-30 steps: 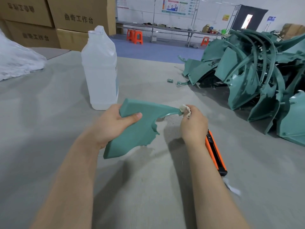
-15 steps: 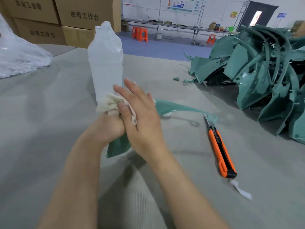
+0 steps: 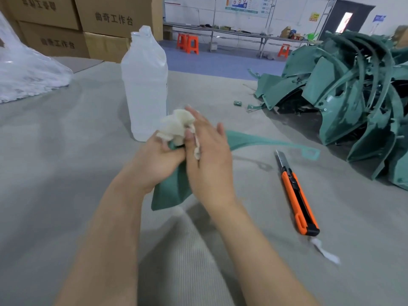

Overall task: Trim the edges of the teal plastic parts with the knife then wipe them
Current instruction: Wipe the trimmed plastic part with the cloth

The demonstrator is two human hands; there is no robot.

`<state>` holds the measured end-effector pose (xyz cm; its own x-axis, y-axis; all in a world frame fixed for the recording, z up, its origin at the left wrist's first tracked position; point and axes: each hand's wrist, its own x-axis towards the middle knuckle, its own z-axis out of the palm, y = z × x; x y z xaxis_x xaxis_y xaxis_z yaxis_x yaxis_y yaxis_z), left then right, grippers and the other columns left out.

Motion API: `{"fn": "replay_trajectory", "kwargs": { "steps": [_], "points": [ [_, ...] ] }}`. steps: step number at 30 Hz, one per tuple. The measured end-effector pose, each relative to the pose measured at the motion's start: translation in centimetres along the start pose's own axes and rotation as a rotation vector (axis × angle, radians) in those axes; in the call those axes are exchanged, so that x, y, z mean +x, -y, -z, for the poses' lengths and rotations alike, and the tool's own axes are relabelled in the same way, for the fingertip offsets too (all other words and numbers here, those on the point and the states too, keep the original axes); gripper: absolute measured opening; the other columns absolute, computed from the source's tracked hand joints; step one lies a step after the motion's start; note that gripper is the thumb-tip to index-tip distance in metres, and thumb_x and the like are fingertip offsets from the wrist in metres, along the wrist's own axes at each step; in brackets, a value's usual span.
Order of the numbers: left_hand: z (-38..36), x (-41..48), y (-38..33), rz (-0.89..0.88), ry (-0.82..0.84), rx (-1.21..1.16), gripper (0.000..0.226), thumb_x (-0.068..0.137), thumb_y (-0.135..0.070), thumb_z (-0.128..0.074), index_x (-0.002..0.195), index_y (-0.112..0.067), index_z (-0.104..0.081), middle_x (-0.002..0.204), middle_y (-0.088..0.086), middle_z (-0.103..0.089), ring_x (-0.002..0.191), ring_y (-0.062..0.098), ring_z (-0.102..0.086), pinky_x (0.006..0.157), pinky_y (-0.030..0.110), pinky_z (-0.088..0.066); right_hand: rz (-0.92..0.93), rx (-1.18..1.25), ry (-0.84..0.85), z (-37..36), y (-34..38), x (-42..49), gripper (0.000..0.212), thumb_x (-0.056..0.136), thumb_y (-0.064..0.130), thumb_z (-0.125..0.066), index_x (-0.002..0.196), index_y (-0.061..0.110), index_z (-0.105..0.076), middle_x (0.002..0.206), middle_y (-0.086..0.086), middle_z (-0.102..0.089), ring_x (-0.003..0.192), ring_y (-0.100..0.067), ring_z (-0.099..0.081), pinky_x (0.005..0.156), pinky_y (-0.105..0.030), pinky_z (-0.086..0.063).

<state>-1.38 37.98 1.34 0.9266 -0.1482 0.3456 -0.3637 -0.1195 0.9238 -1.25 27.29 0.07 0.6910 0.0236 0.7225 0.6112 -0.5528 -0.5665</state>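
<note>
Looking down from the head camera, two bare hands met over one teal plastic part [image 3: 171, 191] held above the grey worktop [image 3: 55, 162]. The left hand [image 3: 154, 164] was closed around the part's broad end. The right hand [image 3: 209, 160] lay over it with fingers mostly straight, pinching a crumpled off-white cloth [image 3: 176, 127] against the part (its edges were blurred). The part was matt teal, wide at the near end and tapering into a long thin strip that ran rightward to a small looped tip. One orange utility knife [image 3: 297, 195] lay on the worktop just right of the hands, blade extended, apart from them. One translucent bottle [image 3: 144, 85] stood upright behind the hands. A heap of teal parts [image 3: 353, 102], too tangled to count, sat at the far right. One white scrap [image 3: 324, 250] lay near the knife's butt.
</note>
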Motion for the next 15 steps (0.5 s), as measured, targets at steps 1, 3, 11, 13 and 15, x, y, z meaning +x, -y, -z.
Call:
{"fn": "replay_trajectory", "kwargs": {
  "steps": [1,3,11,13,15],
  "points": [
    [-0.1,0.0,0.0,0.026,-0.009,-0.023,0.03,0.09,0.001,-0.059,0.084,-0.026,-0.072,0.085,-0.01,-0.074,0.083,0.005,-0.069,0.074,0.017,-0.053,-0.024,-0.105,-0.006,0.5,-1.3,0.3,0.036,0.101,0.02,-0.039,0.13,0.01,-0.059,0.139,-0.002,-0.056,0.133,-0.017,-0.047,0.116,-0.036,-0.013],
    [-0.1,0.1,0.0,0.083,-0.029,-0.03,0.017,0.09,-0.012,-0.062,0.083,-0.022,-0.073,0.083,-0.002,-0.075,0.078,0.014,-0.071,0.068,0.025,-0.057,-0.171,-0.326,0.014,1.6,-4.2,0.8,0.038,0.104,0.022,-0.035,0.138,0.016,-0.051,0.146,0.001,-0.049,0.14,-0.014,-0.036,0.117,-0.041,-0.003],
    [1.1,0.3,0.5,0.116,-0.084,0.026,0.014,0.092,-0.018,-0.061,0.085,-0.021,-0.072,0.081,-0.002,-0.075,0.073,0.016,-0.072,0.062,0.027,-0.056,-0.716,-0.482,-0.252,6.1,-11.4,1.1,0.041,0.105,0.027,-0.027,0.124,0.01,-0.059,0.136,-0.011,-0.055,0.142,-0.02,-0.032,0.117,-0.048,0.005],
    [1.2,0.3,0.5,0.14,-0.126,-0.032,0.016,0.092,-0.015,-0.061,0.083,-0.022,-0.072,0.079,-0.004,-0.075,0.071,0.012,-0.072,0.057,0.021,-0.055,-0.628,-0.312,-0.495,6.8,-10.9,1.7,0.037,0.105,0.024,-0.029,0.108,0.007,-0.061,0.116,-0.014,-0.064,0.12,-0.026,-0.053,0.118,-0.047,-0.007],
    [1.4,0.6,0.7,0.182,-0.245,-0.127,0.012,0.091,-0.014,-0.062,0.086,-0.018,-0.071,0.082,-0.001,-0.075,0.075,0.016,-0.072,0.064,0.028,-0.057,-0.583,-0.035,-0.713,7.4,-10.2,2.1,0.029,0.104,0.023,-0.032,0.093,0.014,-0.057,0.09,-0.002,-0.063,0.089,-0.017,-0.058,0.102,-0.039,-0.04]
  ]
}}
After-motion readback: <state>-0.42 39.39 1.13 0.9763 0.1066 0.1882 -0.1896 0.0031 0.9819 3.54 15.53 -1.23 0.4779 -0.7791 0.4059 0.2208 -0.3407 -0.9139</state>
